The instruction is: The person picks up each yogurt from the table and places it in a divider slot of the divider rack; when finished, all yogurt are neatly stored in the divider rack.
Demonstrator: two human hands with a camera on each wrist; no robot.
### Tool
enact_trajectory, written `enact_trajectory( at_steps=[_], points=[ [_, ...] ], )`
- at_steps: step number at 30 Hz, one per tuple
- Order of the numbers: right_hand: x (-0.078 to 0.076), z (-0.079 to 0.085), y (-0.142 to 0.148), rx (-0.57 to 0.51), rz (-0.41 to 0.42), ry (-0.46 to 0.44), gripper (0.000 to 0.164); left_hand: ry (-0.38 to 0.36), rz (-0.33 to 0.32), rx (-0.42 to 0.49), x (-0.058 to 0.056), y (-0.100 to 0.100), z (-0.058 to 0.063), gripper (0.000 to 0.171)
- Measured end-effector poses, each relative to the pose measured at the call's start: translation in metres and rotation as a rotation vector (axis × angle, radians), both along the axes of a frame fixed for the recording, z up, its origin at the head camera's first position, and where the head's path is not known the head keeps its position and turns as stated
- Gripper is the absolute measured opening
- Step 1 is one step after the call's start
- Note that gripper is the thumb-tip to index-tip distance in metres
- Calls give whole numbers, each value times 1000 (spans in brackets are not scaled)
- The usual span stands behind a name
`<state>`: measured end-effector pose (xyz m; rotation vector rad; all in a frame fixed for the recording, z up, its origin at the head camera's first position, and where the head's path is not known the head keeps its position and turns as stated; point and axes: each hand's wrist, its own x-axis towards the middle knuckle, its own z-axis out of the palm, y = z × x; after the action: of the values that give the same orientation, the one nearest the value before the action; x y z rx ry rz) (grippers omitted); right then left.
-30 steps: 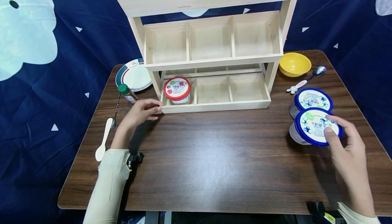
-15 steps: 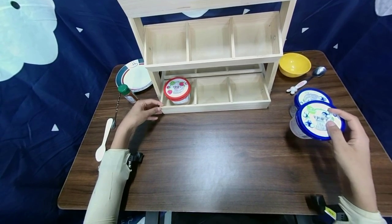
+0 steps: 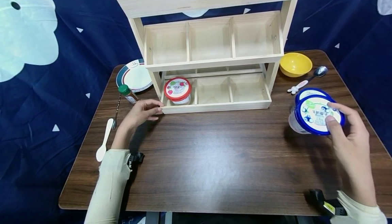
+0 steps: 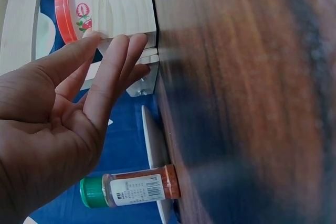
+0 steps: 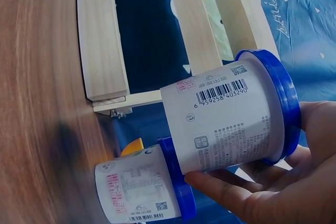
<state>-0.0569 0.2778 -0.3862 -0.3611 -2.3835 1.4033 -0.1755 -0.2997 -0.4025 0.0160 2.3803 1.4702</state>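
Observation:
My right hand (image 3: 352,149) grips a blue-lidded tub (image 3: 320,115) by its lid, thumb and fingers at the rim. The right wrist view shows this tub (image 5: 226,116) tilted and raised off the table. Behind it stands a second blue-lidded tub (image 3: 312,92), partly hidden. At the other side, my left hand (image 3: 139,113) touches the front left corner of the shelf's bottom tray (image 3: 214,107), fingers fairly straight in the left wrist view. A red-lidded tub (image 3: 177,89) sits in that tray's left compartment.
The wooden shelf (image 3: 211,60) has stacked, divided trays. Plates (image 3: 136,76), a green-capped spice jar (image 3: 130,96) and a white spoon (image 3: 104,140) lie on the left. A yellow bowl (image 3: 295,64) and a rabbit-handled spoon (image 3: 306,81) lie on the right.
My right hand has lifted the front blue-lidded tub and moved it slightly back, so it covers more of the tub behind. The left hand stays where it was.

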Motion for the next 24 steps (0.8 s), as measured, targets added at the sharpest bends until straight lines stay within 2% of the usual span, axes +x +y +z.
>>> enact_trajectory(
  at_steps=[12, 24],
  points=[
    [-10, 11, -8, -64, 2, 27, 43, -29, 11, 6, 0, 0, 1, 30],
    [-22, 19, -15, -100, 39, 53, 43, -17, -4, 10, -2, -1, 0, 30]
  ],
)
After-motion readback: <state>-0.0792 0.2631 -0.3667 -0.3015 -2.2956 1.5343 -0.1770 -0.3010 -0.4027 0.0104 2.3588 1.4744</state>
